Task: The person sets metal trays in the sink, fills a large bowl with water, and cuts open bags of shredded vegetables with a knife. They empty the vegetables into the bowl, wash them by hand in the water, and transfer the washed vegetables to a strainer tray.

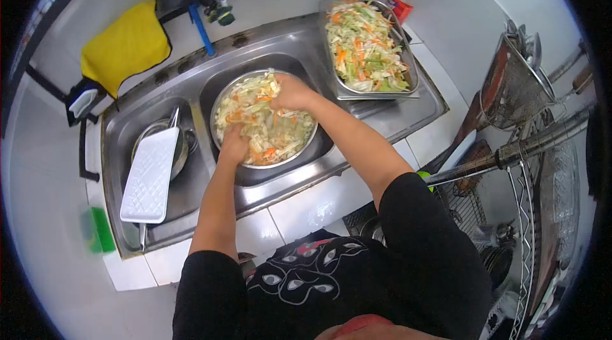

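Note:
A round metal basin (215, 124) sits in the middle sink bowl, full of shredded cabbage and carrot (255, 110) in cloudy liquid. My left hand (235, 145) reaches over the near left side, its fingertips sunk among the shreds and hidden. At the basin's far right side, my right hand (292, 93) has its fingers curled down into the shredded vegetables. To the right, on the drainboard, stands a rectangular metal pan (376, 92) heaped with more shredded cabbage and carrot (363, 47).
In the left bowl, a white textured tray (150, 177) lies over a metal pot (183, 152). A yellow cloth (127, 40) hangs from the left rail. The blue faucet lever (201, 31) rises behind the sink. Strainers (516, 85) hang at right above a wire rack (526, 238).

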{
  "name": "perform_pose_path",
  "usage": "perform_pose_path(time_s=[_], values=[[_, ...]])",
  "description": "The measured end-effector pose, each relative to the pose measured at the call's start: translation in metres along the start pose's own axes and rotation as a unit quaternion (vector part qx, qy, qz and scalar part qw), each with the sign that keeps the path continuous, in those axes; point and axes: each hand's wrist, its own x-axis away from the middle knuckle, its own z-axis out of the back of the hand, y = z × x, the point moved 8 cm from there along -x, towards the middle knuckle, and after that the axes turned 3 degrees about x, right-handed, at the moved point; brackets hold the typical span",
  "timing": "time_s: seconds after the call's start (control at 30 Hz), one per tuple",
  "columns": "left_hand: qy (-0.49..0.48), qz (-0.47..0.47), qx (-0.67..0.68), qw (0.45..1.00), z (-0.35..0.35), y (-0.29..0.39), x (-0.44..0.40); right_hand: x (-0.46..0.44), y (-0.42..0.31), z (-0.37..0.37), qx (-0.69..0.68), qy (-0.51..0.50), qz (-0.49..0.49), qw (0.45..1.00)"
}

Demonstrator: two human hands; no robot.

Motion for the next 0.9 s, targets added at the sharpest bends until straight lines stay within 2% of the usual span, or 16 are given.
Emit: perform_pose_path(time_s=[0.07,0.1,0.13,0.17,0.23,0.3,0.37,0.47,0.63,0.73,0.77,0.83,0.9], values=[[-0.002,0.001,-0.001,1.000,-0.003,-0.004,-0.001,0.011,-0.018,0.036,0.038,0.005,-0.017,0.999],[-0.003,-0.004,-0.003,1.000,-0.003,-0.003,-0.001,0.002,-0.008,0.047,0.001,0.012,0.000,1.000],[-0.002,0.000,-0.004,1.000,-0.004,-0.005,-0.002,-0.004,0.003,0.066,0.031,0.062,-0.005,0.998],[-0.001,0.006,-0.005,1.000,-0.005,-0.007,-0.002,-0.002,0.001,0.087,-0.050,0.034,-0.009,0.998],[0.002,0.007,-0.006,1.000,-0.007,-0.008,-0.003,-0.019,0.031,0.136,0.009,0.106,-0.011,0.994],[0.005,0.000,-0.006,1.000,-0.005,-0.005,-0.002,-0.007,0.028,0.188,-0.016,0.106,-0.035,0.994],[0.004,-0.003,0.003,1.000,-0.003,-0.002,-0.002,-0.010,0.054,0.241,0.052,0.193,-0.040,0.979],[0.006,-0.008,0.011,1.000,-0.003,-0.002,-0.002,-0.018,0.095,0.289,0.082,0.183,-0.059,0.978],[0.011,-0.001,0.008,1.000,0.002,0.005,0.001,-0.028,0.163,0.315,0.126,0.154,-0.117,0.973],[0.016,-0.006,0.008,1.000,0.003,0.010,0.001,-0.014,0.179,0.303,0.023,0.176,-0.136,0.975],[0.017,-0.007,0.011,1.000,0.002,0.006,0.001,-0.035,0.231,0.303,-0.009,0.170,-0.112,0.979],[0.015,-0.006,0.012,1.000,0.002,0.007,0.000,-0.049,0.282,0.288,-0.008,0.160,-0.143,0.977],[0.012,-0.003,0.009,1.000,0.004,0.012,0.001,-0.044,0.280,0.279,-0.007,0.120,-0.173,0.978]])
